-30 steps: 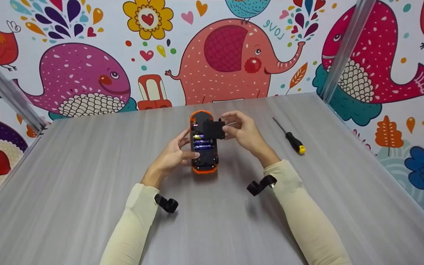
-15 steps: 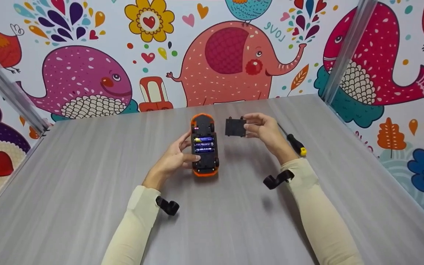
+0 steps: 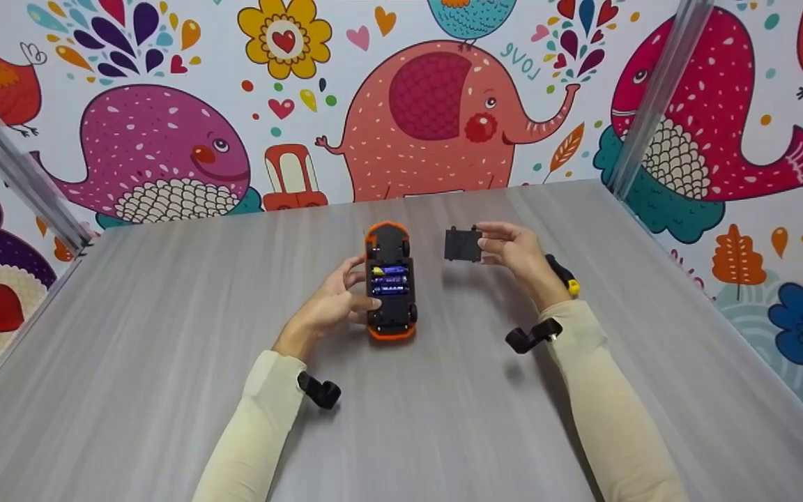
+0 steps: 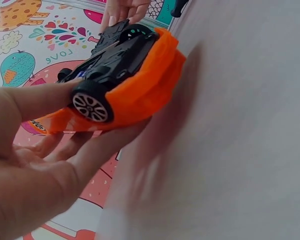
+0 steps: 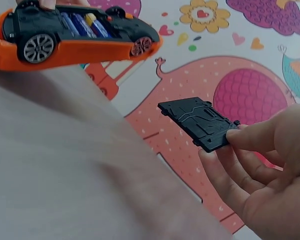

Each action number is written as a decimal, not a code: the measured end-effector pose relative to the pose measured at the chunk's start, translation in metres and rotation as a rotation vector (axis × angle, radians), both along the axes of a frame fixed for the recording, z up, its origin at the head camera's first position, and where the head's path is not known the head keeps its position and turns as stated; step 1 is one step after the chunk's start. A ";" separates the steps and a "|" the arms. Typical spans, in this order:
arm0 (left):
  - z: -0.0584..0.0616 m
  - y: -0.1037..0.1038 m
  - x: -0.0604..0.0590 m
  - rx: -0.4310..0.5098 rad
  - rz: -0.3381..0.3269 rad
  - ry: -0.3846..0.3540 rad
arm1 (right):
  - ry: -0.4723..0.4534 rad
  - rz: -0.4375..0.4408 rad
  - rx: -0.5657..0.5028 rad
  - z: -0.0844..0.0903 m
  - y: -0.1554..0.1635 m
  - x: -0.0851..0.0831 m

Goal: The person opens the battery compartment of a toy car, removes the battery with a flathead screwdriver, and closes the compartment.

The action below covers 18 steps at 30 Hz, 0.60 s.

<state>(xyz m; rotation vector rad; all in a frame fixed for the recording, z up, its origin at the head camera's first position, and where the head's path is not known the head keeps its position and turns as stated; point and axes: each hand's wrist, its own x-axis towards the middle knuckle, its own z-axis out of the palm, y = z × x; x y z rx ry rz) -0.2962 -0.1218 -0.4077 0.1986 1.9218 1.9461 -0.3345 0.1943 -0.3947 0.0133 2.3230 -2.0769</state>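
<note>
An orange toy car (image 3: 392, 317) is upside down in my left hand (image 3: 332, 303), thumb on its black underside and fingers beneath the body. Its battery compartment is uncovered, and three purple batteries (image 3: 389, 280) lie side by side in it. To the right of the car, my right hand (image 3: 516, 254) pinches a black battery cover (image 3: 463, 245) by its right edge. The cover is held above the table, apart from the car. In the right wrist view, the cover (image 5: 197, 122) shows its ridged face between thumb and fingers.
A screwdriver (image 3: 562, 273) with a black and yellow handle lies on the grey table (image 3: 164, 348), partly hidden behind the right hand. A wall (image 3: 290, 104) printed with cartoon animals stands along the back edge.
The right hand has carried the battery cover rightward off the car, uncovering all the batteries and now hiding the screwdriver's shaft. The left hand and car have shifted slightly down and right in view.
</note>
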 end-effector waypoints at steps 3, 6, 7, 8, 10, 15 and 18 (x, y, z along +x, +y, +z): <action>-0.002 -0.001 0.000 -0.003 -0.006 -0.007 | -0.015 -0.003 0.025 -0.005 0.004 -0.002; -0.003 0.000 0.000 -0.007 -0.010 -0.017 | -0.027 -0.009 0.037 -0.010 0.008 -0.003; -0.003 0.000 0.000 -0.009 -0.011 -0.019 | -0.031 -0.012 0.037 -0.011 0.009 -0.004; -0.003 0.000 0.000 -0.012 -0.012 -0.021 | -0.035 -0.016 0.035 -0.012 0.011 -0.005; -0.003 0.000 -0.001 -0.018 -0.009 -0.023 | -0.047 -0.021 0.030 -0.015 0.012 -0.006; -0.004 -0.002 -0.001 -0.022 -0.016 -0.029 | -0.071 -0.034 0.032 -0.020 0.015 -0.006; -0.005 -0.003 -0.001 -0.018 -0.025 -0.041 | -0.081 -0.037 0.043 -0.023 0.017 -0.006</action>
